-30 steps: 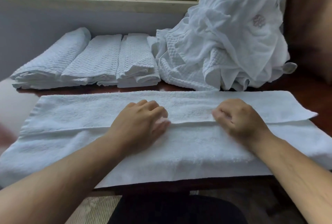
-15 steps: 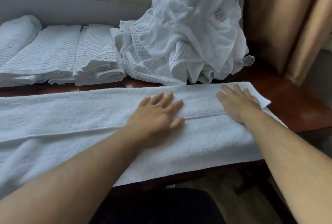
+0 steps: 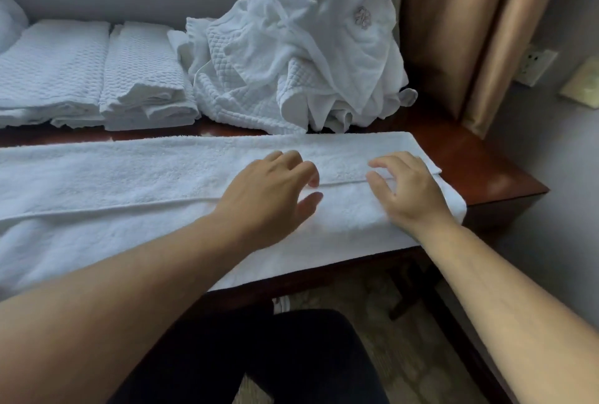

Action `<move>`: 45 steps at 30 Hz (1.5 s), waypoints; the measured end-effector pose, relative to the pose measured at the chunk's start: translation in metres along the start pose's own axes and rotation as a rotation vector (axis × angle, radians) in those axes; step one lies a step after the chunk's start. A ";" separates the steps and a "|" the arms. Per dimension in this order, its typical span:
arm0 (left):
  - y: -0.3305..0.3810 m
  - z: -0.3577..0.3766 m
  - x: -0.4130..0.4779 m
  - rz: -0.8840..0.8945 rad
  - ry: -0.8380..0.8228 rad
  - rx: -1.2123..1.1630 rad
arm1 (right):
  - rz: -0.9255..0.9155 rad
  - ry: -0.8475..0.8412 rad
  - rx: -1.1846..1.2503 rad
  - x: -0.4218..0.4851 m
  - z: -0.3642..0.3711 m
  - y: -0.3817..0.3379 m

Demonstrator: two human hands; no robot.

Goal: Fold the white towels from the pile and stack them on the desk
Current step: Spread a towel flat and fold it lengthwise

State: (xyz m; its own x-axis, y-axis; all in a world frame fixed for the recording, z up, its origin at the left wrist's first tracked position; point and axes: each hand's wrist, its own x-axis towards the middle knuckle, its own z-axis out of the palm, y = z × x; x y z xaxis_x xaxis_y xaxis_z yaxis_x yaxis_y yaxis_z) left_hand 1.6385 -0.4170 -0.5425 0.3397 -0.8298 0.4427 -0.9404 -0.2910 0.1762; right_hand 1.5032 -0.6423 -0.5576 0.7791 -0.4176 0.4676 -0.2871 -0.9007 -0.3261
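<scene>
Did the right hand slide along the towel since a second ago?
Yes. The right hand slid rightward along the towel, from near its middle to its right end, close to the desk corner.

Looks like a hotel room: dark polished wooden desk (image 3: 479,160) under a window, heavy tan curtain (image 3: 453,31), heaped white linen pile (image 3: 308,47), folded waffle-weave white towels (image 3: 97,79).

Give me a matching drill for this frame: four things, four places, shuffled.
Things:
1 flat towel
2 folded towels
3 crumpled pile
4 curtain

Places:
A far left of the desk
B far right, hanging beside the pile
C under both hands
D back of the desk, right of the folded towels

Pairs: 1-C, 2-A, 3-D, 4-B
</scene>
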 end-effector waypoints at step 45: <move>0.032 0.006 -0.035 -0.040 0.008 -0.111 | -0.186 0.397 -0.347 -0.060 -0.024 0.031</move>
State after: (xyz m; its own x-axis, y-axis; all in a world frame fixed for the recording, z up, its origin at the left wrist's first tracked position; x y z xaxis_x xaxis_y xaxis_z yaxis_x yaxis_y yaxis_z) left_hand 1.5966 -0.4002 -0.5579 0.3779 -0.8146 0.4401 -0.9183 -0.2692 0.2902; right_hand 1.4344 -0.6484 -0.5759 0.5836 -0.2001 0.7870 -0.3838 -0.9220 0.0502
